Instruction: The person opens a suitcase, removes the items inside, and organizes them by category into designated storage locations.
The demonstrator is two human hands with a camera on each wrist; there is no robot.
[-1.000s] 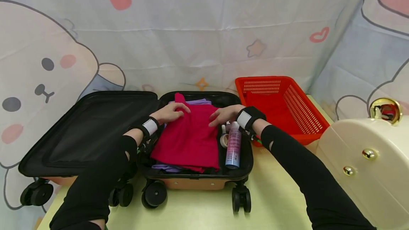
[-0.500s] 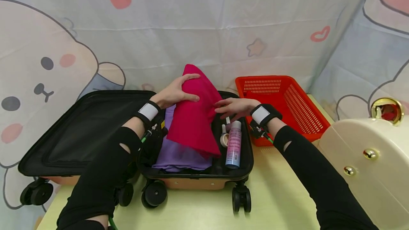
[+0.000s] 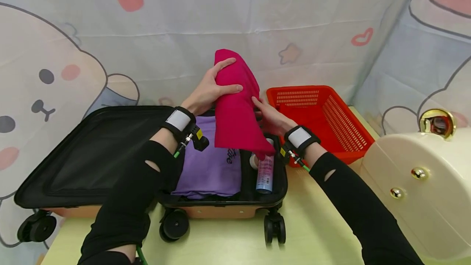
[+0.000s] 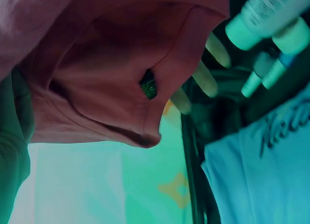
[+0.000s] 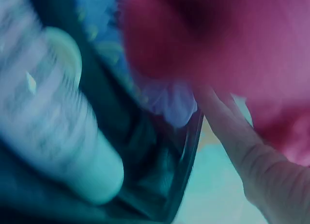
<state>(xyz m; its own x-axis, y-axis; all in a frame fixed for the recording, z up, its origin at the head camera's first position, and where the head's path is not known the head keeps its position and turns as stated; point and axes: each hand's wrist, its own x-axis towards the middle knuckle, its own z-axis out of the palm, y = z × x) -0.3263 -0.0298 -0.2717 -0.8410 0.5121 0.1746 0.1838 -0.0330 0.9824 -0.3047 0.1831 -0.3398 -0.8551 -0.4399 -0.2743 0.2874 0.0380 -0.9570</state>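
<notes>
A folded crimson garment (image 3: 237, 120) hangs raised and tilted over the open suitcase (image 3: 284, 183). My left hand (image 3: 207, 91) grips its upper left part, thumb across the near face. At the right edge my right hand (image 3: 274, 118) pinches it, thumb in front and the other fingers partly hidden behind. In the left wrist view the garment (image 4: 116, 79) shows an open fold and a small dark label. Below lies a folded purple garment (image 3: 211, 171) with dark lettering. A pink and blue spray can (image 3: 265, 178) lies on the suitcase's right side, its top partly covered by the crimson cloth.
The suitcase's black lid half (image 3: 99, 154) lies spread out at left. A red plastic basket (image 3: 353, 138) stands behind at right, next to a cream rounded case (image 3: 416, 187) with gold knobs. White-capped bottles (image 4: 264, 71) sit near the can. A printed curtain hangs behind.
Both hands have lifted the crimson garment up from the suitcase, uncovering the purple one. It now hangs tilted, and the right hand has closed on its right edge.
</notes>
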